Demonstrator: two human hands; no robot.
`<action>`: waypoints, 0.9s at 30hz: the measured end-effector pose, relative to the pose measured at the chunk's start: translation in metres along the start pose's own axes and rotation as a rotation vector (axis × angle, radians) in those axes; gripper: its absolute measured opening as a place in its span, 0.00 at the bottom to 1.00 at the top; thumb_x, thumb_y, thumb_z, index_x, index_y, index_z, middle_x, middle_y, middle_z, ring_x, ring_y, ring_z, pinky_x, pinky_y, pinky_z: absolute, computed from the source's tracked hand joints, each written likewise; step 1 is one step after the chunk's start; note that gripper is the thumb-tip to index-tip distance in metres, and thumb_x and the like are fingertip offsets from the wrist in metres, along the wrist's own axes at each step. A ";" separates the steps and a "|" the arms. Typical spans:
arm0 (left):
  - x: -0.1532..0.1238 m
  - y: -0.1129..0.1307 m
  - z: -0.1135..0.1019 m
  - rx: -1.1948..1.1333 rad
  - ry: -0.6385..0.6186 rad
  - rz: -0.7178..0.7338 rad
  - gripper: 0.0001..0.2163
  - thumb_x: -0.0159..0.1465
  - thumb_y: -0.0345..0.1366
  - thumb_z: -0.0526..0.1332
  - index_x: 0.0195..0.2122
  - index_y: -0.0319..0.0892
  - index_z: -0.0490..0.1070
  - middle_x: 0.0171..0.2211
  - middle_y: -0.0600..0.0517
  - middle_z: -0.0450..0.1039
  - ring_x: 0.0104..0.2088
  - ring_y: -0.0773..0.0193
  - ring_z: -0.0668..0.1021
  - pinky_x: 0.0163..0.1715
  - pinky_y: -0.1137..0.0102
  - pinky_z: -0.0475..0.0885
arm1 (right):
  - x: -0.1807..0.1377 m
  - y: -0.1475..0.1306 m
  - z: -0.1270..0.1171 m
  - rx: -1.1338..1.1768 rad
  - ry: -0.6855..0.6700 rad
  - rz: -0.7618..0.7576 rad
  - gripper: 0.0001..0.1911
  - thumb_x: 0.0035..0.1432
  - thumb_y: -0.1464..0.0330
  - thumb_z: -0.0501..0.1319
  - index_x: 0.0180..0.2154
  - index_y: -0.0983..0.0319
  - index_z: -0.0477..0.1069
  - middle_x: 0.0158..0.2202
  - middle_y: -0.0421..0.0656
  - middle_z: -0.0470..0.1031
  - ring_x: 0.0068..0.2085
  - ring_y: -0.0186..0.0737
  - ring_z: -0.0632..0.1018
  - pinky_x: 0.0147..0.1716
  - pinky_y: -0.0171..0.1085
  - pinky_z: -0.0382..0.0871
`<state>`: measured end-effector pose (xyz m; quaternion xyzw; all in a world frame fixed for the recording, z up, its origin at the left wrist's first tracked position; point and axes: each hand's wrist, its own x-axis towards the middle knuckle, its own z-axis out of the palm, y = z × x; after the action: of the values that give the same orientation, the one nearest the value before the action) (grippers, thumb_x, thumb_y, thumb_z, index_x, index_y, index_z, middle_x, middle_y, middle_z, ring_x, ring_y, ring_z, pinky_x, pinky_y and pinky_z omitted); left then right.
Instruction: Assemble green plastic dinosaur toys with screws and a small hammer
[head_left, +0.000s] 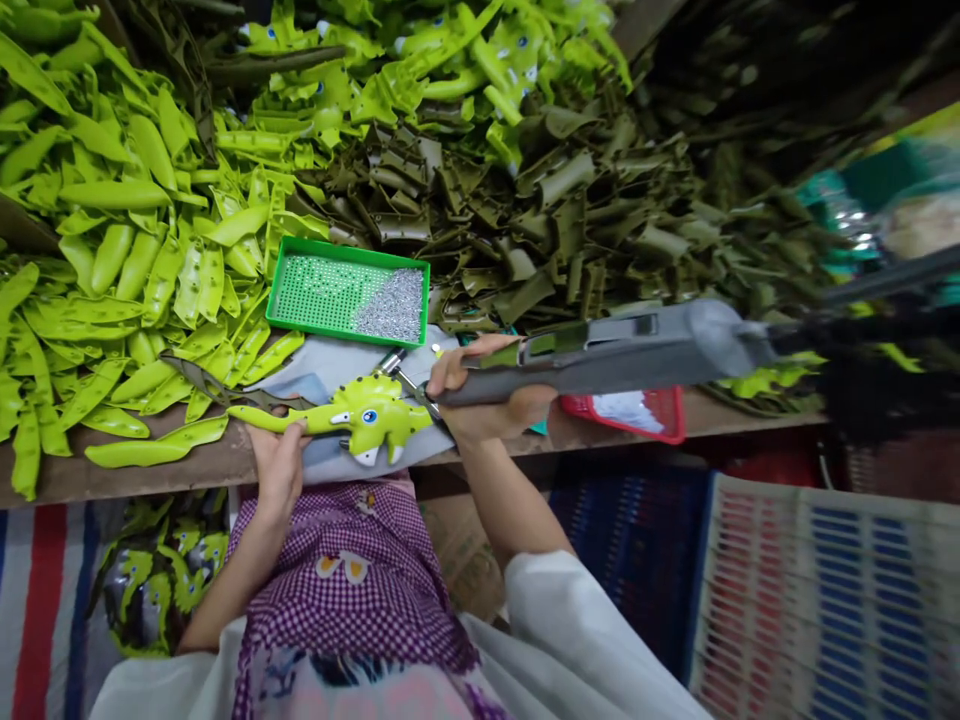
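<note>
My left hand (279, 462) grips the tail end of a lime-green toy dinosaur (360, 413) lying on a grey cloth at the bench's front edge. My right hand (480, 395) is closed around a grey powered screwdriver (622, 350), held level, with its bit at the dinosaur's right side. Behind the toy stands a green tray (300, 292) holding a heap of small silver screws (394, 308).
Lime-green shell parts (127, 250) are heaped at the left, olive-green parts (570, 210) in the middle and right. A red basket (645, 410) sits at the bench edge. Below are a bag of finished dinosaurs (154, 585) and a blue-white crate (832, 590).
</note>
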<state>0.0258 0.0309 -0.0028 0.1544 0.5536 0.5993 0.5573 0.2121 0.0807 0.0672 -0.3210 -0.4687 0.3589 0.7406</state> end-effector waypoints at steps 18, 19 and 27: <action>-0.003 0.004 0.004 -0.030 0.049 -0.006 0.26 0.45 0.28 0.66 0.43 0.50 0.57 0.40 0.56 0.67 0.34 0.70 0.75 0.35 0.71 0.75 | -0.012 0.029 0.001 -0.014 -0.103 0.359 0.31 0.32 0.39 0.64 0.24 0.58 0.64 0.13 0.33 0.62 0.15 0.35 0.69 0.15 0.36 0.63; -0.003 0.004 0.004 -0.031 0.053 -0.009 0.26 0.45 0.28 0.66 0.44 0.50 0.58 0.40 0.56 0.67 0.34 0.70 0.75 0.35 0.72 0.75 | -0.010 0.028 0.000 -0.014 -0.132 0.367 0.31 0.32 0.39 0.64 0.24 0.58 0.64 0.13 0.33 0.62 0.15 0.35 0.69 0.15 0.36 0.63; -0.004 0.005 0.004 -0.002 0.008 -0.006 0.28 0.48 0.29 0.65 0.49 0.51 0.58 0.46 0.52 0.70 0.36 0.68 0.77 0.34 0.72 0.74 | 0.078 0.065 0.042 -0.079 0.018 0.081 0.29 0.42 0.37 0.57 0.29 0.56 0.68 0.14 0.32 0.62 0.15 0.30 0.66 0.15 0.34 0.61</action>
<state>0.0279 0.0307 0.0043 0.1498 0.5557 0.5985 0.5572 0.1818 0.1863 0.0655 -0.3720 -0.4624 0.3667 0.7164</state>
